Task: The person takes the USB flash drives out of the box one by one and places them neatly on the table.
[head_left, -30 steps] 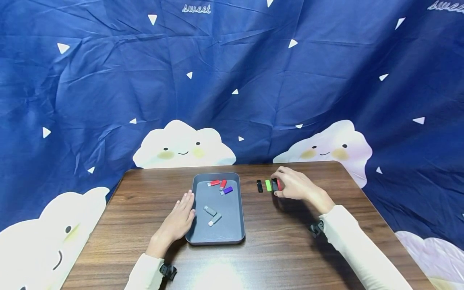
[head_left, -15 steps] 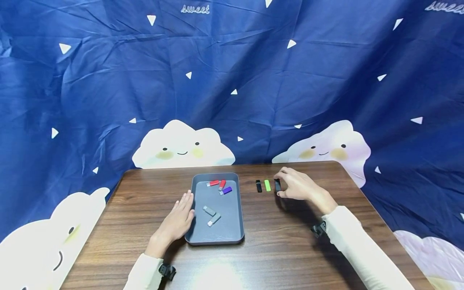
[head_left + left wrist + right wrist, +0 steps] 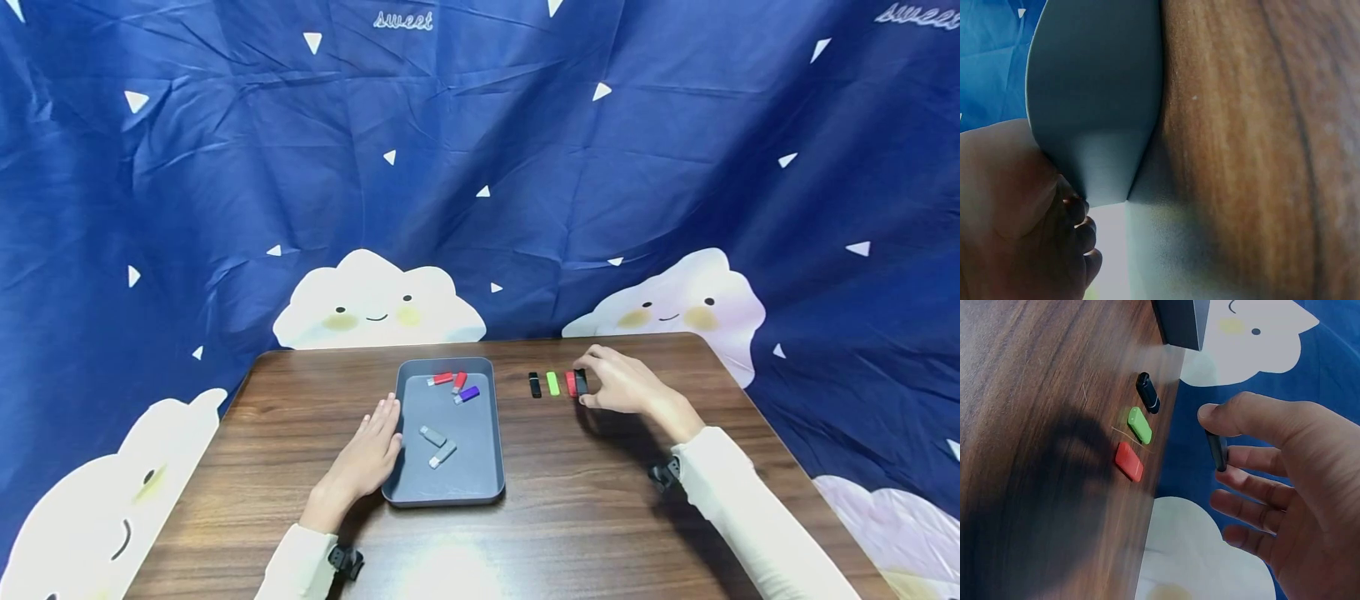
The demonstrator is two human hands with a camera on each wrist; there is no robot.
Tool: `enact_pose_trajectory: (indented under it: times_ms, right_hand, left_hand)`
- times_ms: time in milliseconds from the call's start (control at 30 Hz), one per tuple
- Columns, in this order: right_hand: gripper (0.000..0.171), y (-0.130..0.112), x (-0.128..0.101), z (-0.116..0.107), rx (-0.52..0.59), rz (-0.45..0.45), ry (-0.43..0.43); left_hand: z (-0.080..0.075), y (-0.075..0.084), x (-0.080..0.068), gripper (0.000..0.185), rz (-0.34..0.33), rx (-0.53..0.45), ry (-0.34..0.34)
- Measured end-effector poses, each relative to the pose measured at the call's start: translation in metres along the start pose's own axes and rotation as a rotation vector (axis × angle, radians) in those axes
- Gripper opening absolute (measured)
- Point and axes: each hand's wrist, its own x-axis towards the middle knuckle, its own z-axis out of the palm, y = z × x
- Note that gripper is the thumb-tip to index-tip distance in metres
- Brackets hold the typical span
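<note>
My right hand pinches a black stick just right of the red stick; left hand, fingers straight, touches the tray.

staged recording corner: wooden table, cloud-print blue backdrop cloth.

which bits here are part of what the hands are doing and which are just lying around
In hand:
right hand pinching a black stick
row on the table: black, green, red
left hand against the grey tray

Lying about:
blue cloud backdrop
</note>
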Motion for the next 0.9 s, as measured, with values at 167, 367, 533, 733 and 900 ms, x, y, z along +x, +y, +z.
enact_pose_trajectory:
  times_ms: [167, 367, 533, 733, 900]
  right_hand:
    - [0.056, 0.004, -0.001, 0.002, 0.002, 0.007, -0.001]
    - [0.055, 0.008, -0.003, 0.003, 0.009, 0.008, 0.004]
    - [0.055, 0.011, -0.004, 0.004, 0.016, 0.015, 0.006]
    - [0.056, 0.016, -0.003, 0.007, 0.012, 0.025, 0.004]
    - [0.057, 0.019, -0.002, 0.008, 0.024, 0.043, -0.006]
  left_hand:
    - [0.007, -0.007, 0.0, 0.059, 0.011, 0.013, 0.014]
    - [-0.001, 0.0, -0.003, 0.059, 0.009, -0.027, 0.006]
    - [0.004, -0.006, -0.002, 0.06, 0.032, -0.024, 0.025]
    - [0.002, -0.003, -0.002, 0.059, 0.017, -0.033, 0.011]
    - [-0.004, 0.004, -0.002, 0.059, -0.011, -0.036, -0.008]
